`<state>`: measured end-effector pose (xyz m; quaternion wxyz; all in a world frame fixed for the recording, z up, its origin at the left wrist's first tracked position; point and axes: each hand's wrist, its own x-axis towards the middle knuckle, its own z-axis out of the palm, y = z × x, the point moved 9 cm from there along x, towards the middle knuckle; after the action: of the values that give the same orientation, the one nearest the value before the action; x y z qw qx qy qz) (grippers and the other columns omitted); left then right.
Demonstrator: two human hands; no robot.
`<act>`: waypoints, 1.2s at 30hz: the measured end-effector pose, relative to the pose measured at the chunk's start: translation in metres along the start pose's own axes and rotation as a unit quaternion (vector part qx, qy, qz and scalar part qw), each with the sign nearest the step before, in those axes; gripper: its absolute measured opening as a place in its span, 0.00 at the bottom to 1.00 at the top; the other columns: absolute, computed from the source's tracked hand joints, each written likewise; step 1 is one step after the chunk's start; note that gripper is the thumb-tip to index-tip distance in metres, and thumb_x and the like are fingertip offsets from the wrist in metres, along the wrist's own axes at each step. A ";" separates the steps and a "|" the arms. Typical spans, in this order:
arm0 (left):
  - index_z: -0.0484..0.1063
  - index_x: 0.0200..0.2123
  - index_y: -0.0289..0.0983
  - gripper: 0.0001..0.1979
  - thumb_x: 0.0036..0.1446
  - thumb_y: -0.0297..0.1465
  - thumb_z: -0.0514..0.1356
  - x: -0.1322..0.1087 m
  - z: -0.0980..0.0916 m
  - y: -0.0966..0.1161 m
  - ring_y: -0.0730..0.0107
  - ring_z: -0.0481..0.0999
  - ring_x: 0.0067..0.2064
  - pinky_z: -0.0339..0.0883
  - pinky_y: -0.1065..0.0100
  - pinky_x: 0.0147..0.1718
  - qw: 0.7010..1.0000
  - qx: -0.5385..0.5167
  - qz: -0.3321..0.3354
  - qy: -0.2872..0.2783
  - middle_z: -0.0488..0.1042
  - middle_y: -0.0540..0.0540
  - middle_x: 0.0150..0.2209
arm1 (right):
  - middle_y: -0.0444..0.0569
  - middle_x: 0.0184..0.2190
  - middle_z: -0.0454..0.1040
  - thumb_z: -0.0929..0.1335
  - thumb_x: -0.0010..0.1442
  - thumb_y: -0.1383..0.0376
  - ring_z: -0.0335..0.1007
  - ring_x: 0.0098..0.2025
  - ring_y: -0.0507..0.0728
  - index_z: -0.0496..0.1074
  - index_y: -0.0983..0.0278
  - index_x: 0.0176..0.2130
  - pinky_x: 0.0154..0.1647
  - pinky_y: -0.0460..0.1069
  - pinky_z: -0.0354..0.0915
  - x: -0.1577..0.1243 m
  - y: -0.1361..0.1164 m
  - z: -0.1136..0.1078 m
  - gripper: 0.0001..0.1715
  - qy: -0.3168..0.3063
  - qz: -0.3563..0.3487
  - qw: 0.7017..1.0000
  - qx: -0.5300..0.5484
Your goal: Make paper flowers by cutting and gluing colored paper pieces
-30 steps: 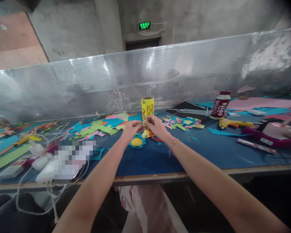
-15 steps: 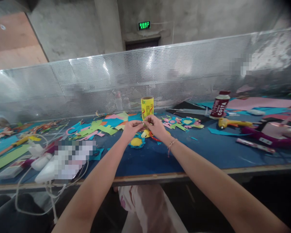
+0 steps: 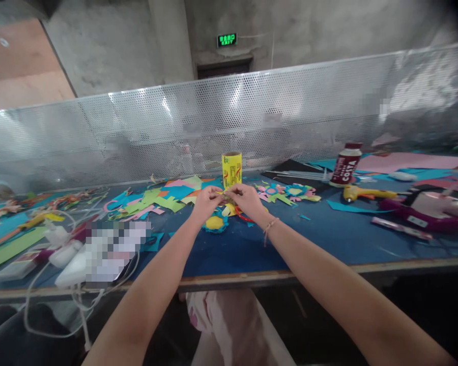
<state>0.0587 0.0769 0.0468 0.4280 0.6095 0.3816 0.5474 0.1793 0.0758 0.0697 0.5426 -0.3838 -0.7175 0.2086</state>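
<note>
My left hand (image 3: 207,204) and my right hand (image 3: 248,203) meet fingertip to fingertip over the table, both closed in a pinch. Between them shows a small yellow-green piece of paper (image 3: 225,194), mostly covered by my fingers. Just below my left hand lies a paper flower (image 3: 215,223) with a yellow centre and blue petals. A red loop (image 3: 243,215), perhaps a scissors handle, is partly hidden under my right hand. Behind my hands a yellow printed roll (image 3: 232,168) stands upright.
Coloured paper scraps (image 3: 171,202) spread to the left, with more paper flowers (image 3: 294,190) to the right. A brown COSTA bottle (image 3: 345,165), a yellow glue gun (image 3: 370,193) and a purple device (image 3: 427,211) are on the right. A white power strip (image 3: 74,264) with cables lies front left.
Both hands have dropped slightly, and my fingers have shifted around the small piece. More of the yellow roll's lower part shows. Things on the table have stayed in place.
</note>
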 end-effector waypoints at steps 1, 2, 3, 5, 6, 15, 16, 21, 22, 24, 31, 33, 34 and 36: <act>0.63 0.32 0.34 0.10 0.45 0.27 0.62 0.000 0.000 0.000 0.70 0.74 0.25 0.69 0.65 0.32 1.000 -0.002 0.001 -0.003 0.72 0.50 0.21 | 0.45 0.20 0.68 0.66 0.49 0.61 0.62 0.24 0.52 0.66 0.65 0.20 0.26 0.47 0.59 0.000 0.000 0.000 0.11 0.006 0.003 1.000 -0.003; 0.63 0.33 0.34 0.11 0.45 0.27 0.62 0.001 0.001 0.000 0.71 0.74 0.25 0.69 0.66 0.32 1.000 -0.004 0.002 -0.008 0.72 0.50 0.21 | 0.46 0.19 0.67 0.66 0.49 0.61 0.62 0.24 0.52 0.66 0.65 0.19 0.26 0.47 0.59 0.000 0.001 0.000 0.12 0.008 0.004 1.000 -0.005; 0.63 0.34 0.34 0.12 0.45 0.27 0.62 0.001 0.002 0.000 0.71 0.74 0.25 0.68 0.66 0.31 1.000 -0.007 0.000 -0.014 0.72 0.50 0.21 | 0.45 0.19 0.67 0.66 0.48 0.60 0.62 0.24 0.51 0.65 0.65 0.19 0.26 0.47 0.58 0.000 0.001 0.002 0.13 0.006 0.006 1.000 -0.001; 0.64 0.34 0.34 0.13 0.44 0.28 0.63 0.001 0.001 -0.003 0.71 0.73 0.24 0.68 0.66 0.31 1.000 -0.023 -0.008 -0.017 0.72 0.50 0.21 | 0.45 0.18 0.66 0.65 0.49 0.59 0.62 0.23 0.51 0.66 0.65 0.20 0.24 0.47 0.59 0.001 0.006 0.007 0.13 -0.014 0.019 0.999 0.025; 0.64 0.33 0.34 0.13 0.43 0.29 0.63 0.002 -0.001 -0.004 0.71 0.73 0.25 0.68 0.66 0.31 0.999 -0.037 -0.014 -0.011 0.72 0.50 0.21 | 0.45 0.19 0.67 0.65 0.50 0.58 0.62 0.22 0.50 0.66 0.65 0.22 0.23 0.46 0.59 0.001 0.009 0.009 0.13 -0.024 0.030 0.998 0.047; 0.62 0.26 0.35 0.13 0.41 0.33 0.65 0.006 -0.009 -0.023 0.69 0.74 0.29 0.68 0.66 0.32 0.990 -0.121 -0.059 0.028 0.71 0.50 0.21 | 0.46 0.24 0.69 0.66 0.48 0.57 0.63 0.24 0.50 0.69 0.65 0.27 0.24 0.45 0.62 -0.003 0.011 0.022 0.12 -0.090 0.063 0.989 0.100; 0.63 0.26 0.35 0.13 0.42 0.33 0.64 0.006 -0.008 -0.022 0.69 0.74 0.29 0.68 0.66 0.32 0.991 -0.121 -0.059 0.026 0.71 0.50 0.21 | 0.45 0.23 0.69 0.66 0.48 0.58 0.63 0.24 0.50 0.68 0.65 0.27 0.24 0.46 0.62 -0.003 0.011 0.022 0.12 -0.085 0.062 0.990 0.098; 0.63 0.26 0.35 0.11 0.44 0.33 0.63 0.004 -0.006 -0.021 0.70 0.73 0.28 0.68 0.67 0.31 0.992 -0.110 -0.064 0.019 0.70 0.49 0.21 | 0.44 0.22 0.66 0.65 0.49 0.61 0.61 0.23 0.49 0.66 0.65 0.25 0.24 0.46 0.61 -0.001 0.009 0.021 0.09 -0.077 0.038 0.994 0.075; 0.64 0.26 0.35 0.11 0.44 0.34 0.63 0.004 -0.006 -0.021 0.70 0.73 0.28 0.67 0.68 0.31 0.992 -0.103 -0.067 0.020 0.70 0.49 0.21 | 0.44 0.21 0.66 0.64 0.49 0.61 0.61 0.23 0.49 0.66 0.65 0.25 0.25 0.46 0.61 -0.001 0.008 0.021 0.09 -0.079 0.031 0.994 0.068; 0.64 0.25 0.35 0.11 0.44 0.34 0.62 0.004 -0.008 -0.022 0.71 0.72 0.27 0.67 0.68 0.30 0.993 -0.086 -0.072 0.026 0.69 0.49 0.22 | 0.44 0.21 0.66 0.64 0.50 0.61 0.61 0.24 0.50 0.65 0.64 0.25 0.25 0.46 0.61 -0.001 0.007 0.021 0.09 -0.079 0.020 0.995 0.056; 0.67 0.27 0.35 0.11 0.39 0.32 0.64 0.004 -0.022 -0.011 0.76 0.69 0.28 0.67 0.71 0.29 0.996 0.007 -0.005 0.086 0.69 0.49 0.28 | 0.44 0.23 0.66 0.62 0.51 0.62 0.62 0.27 0.51 0.65 0.64 0.27 0.28 0.47 0.61 -0.002 0.002 0.023 0.07 -0.086 -0.004 0.996 0.025; 0.68 0.27 0.34 0.10 0.39 0.31 0.64 0.004 -0.021 -0.008 0.75 0.69 0.28 0.67 0.70 0.30 0.997 0.014 0.009 0.081 0.70 0.49 0.27 | 0.44 0.23 0.66 0.62 0.51 0.62 0.62 0.27 0.51 0.65 0.64 0.27 0.28 0.47 0.61 -0.002 0.002 0.023 0.07 -0.086 -0.006 0.996 0.014; 0.69 0.26 0.34 0.10 0.39 0.31 0.64 0.004 -0.020 -0.008 0.75 0.69 0.28 0.68 0.70 0.30 0.997 0.009 0.008 0.072 0.70 0.49 0.27 | 0.44 0.23 0.66 0.62 0.51 0.62 0.62 0.27 0.51 0.64 0.64 0.27 0.28 0.47 0.61 -0.002 0.002 0.023 0.07 -0.086 -0.008 0.996 0.009; 0.70 0.26 0.34 0.09 0.38 0.30 0.63 0.004 -0.016 -0.009 0.73 0.70 0.28 0.68 0.68 0.32 0.998 -0.004 -0.004 0.055 0.71 0.48 0.26 | 0.44 0.23 0.65 0.62 0.52 0.62 0.62 0.27 0.51 0.64 0.64 0.27 0.28 0.47 0.61 -0.002 0.002 0.022 0.07 -0.087 -0.011 0.996 0.001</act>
<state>0.0429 0.0858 0.0404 0.4115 0.5752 0.4045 0.5798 0.1592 0.0781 0.0595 0.4804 -0.3561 -0.7659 0.2361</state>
